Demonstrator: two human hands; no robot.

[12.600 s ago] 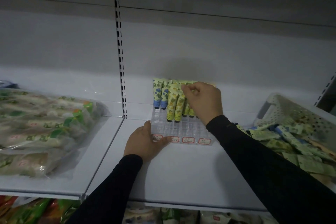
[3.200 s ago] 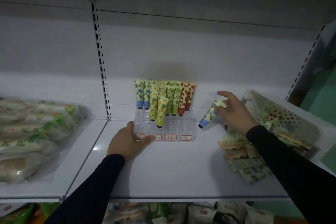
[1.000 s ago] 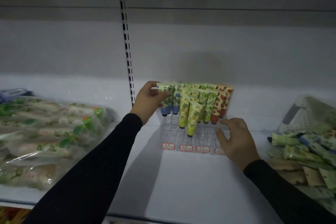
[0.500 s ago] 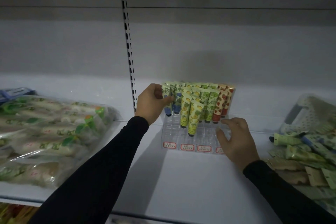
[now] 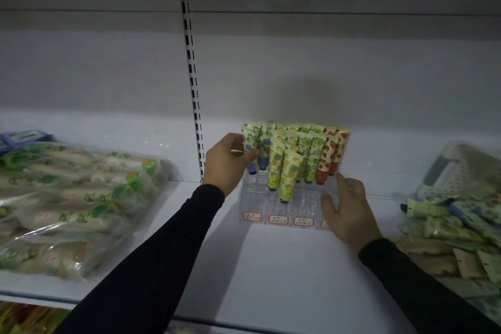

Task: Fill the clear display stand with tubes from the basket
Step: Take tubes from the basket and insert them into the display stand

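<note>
We see the left hand [image 5: 226, 164] pinching a blue-capped tube [image 5: 250, 148] at the clear display stand [image 5: 271, 205], while the right hand [image 5: 348, 210] rests flat-fingered on its right side.

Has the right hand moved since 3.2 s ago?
Yes. The right hand was out beside the white basket, holding a tube; it now rests on the right front of the clear display stand, away from the basket.

One clear stand [image 5: 291, 198] holds about fourteen tubes [image 5: 288, 171]; four price labels [image 5: 278, 219] line its front edge. One basket [image 5: 444, 171], two hands [image 5: 226, 164].
</note>
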